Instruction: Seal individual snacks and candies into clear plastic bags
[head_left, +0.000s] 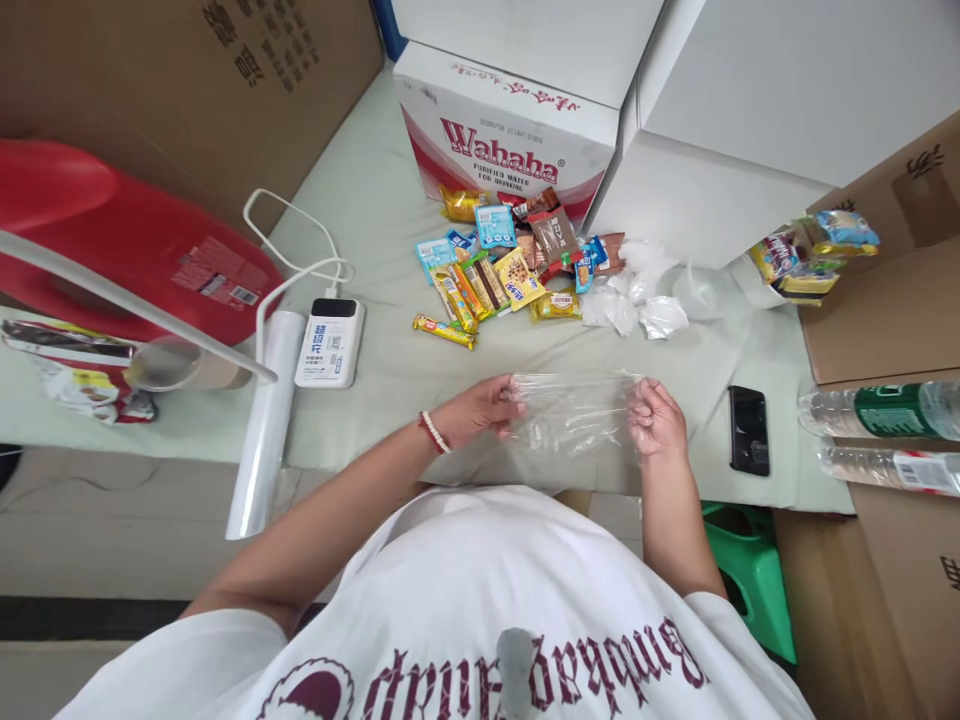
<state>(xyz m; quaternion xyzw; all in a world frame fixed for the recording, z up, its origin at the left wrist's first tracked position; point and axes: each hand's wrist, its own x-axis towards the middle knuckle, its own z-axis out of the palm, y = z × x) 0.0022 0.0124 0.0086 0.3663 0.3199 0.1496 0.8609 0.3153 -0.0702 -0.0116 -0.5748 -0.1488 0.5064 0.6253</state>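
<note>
Our left hand [480, 408] pinches the left end of a clear bag [574, 412], and our right hand [656, 420] pinches its right end, so the bag hangs stretched between them just above the near edge of the table [390, 370]. Its long axis runs left to right, parallel to that edge, and each hand grips its own end with fingers closed on the film; neither is nearer than the other. Whether the mouth of the bag faces up or toward us we cannot tell, since the film is transparent and creased. The snacks [499, 275] lie in a loose heap straight ahead of the bag, toward the far edge, close against the Wahaha box [502, 140]. Crumpled bags [637, 295] sit just right of that heap. A phone [748, 428] lies near the right hand, by the table's near right corner, and a power bank [330, 342] rests well left of the left hand.
</note>
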